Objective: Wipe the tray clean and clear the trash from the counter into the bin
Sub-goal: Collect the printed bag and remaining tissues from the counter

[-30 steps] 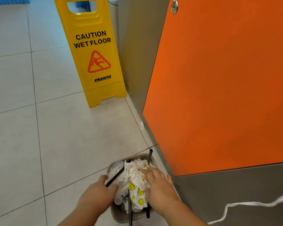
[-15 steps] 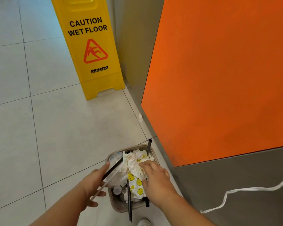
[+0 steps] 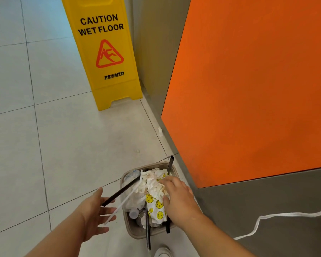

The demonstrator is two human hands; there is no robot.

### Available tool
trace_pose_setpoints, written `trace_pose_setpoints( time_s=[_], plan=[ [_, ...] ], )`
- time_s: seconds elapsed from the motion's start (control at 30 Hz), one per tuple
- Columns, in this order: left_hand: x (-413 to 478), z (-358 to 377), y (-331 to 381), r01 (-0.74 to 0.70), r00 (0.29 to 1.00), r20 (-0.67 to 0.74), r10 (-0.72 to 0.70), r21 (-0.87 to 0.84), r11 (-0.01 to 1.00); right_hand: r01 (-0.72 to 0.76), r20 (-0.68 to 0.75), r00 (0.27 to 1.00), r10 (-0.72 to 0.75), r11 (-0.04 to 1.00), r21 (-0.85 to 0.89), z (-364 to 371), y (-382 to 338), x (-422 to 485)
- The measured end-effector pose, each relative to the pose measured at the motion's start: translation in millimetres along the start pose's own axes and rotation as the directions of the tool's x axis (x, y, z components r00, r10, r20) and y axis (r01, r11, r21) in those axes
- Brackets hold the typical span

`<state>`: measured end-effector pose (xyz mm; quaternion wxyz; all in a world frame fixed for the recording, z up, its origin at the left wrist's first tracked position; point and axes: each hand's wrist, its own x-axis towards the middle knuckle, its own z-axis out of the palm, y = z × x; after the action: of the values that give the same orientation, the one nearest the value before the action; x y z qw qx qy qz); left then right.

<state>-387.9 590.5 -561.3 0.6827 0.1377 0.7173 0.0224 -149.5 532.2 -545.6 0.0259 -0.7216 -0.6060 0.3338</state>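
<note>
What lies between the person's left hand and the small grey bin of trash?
Head view: a long black straw and a thin white straw slant out of the bin, towards the left hand.

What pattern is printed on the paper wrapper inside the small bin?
The paper wrapper is white with yellow smiley faces. The head view shows it best.

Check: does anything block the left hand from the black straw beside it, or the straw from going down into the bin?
Nothing lies between the left hand and the black straw. Into the bin, yes: crumpled napkins and a smiley wrapper, pressed by the right hand, fill it to the rim.
</note>
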Motion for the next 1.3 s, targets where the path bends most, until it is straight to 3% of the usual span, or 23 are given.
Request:
trace_pose_setpoints(
  time_s=[0.17,0.37,0.63,0.9,1.07,1.13,1.2,1.3],
  plan=[
    [0,-7,-1,-0.023,0.998,-0.05,0.024,0.027,0.999,-0.001,-0.009,1.0,0.001,1.0,-0.003,-9,-4,0],
    [-43,-14,10,-0.132,0.971,-0.178,0.158,0.151,0.98,0.012,-0.028,1.0,-0.012,1.0,-0.011,-41,-21,-16],
    [-152,-21,42,-0.329,0.824,-0.312,0.473,0.417,0.847,0.058,-0.131,0.99,-0.049,0.996,0.071,-142,-77,-83],
    [-313,-47,69,-0.492,0.697,-0.163,0.698,0.599,0.632,0.206,-0.352,0.929,-0.114,0.95,0.235,-269,-137,-222],
    [-398,-55,91,-0.653,0.576,-0.138,0.806,0.515,0.555,0.285,-0.568,0.814,-0.117,0.934,0.216,-354,-159,-307],
    [-433,-38,102,-0.745,0.497,-0.123,0.859,0.448,0.495,0.323,-0.677,0.728,-0.109,0.925,0.199,-383,-159,-334],
    [-471,-7,113,-0.845,0.413,-0.062,0.909,0.345,0.408,0.334,-0.767,0.637,-0.076,0.924,0.186,-410,-153,-356],
    [-525,58,121,-0.935,0.234,0.117,0.965,0.301,0.191,0.276,-0.794,0.608,-0.014,0.941,0.194,-443,-131,-382]
  ],
)
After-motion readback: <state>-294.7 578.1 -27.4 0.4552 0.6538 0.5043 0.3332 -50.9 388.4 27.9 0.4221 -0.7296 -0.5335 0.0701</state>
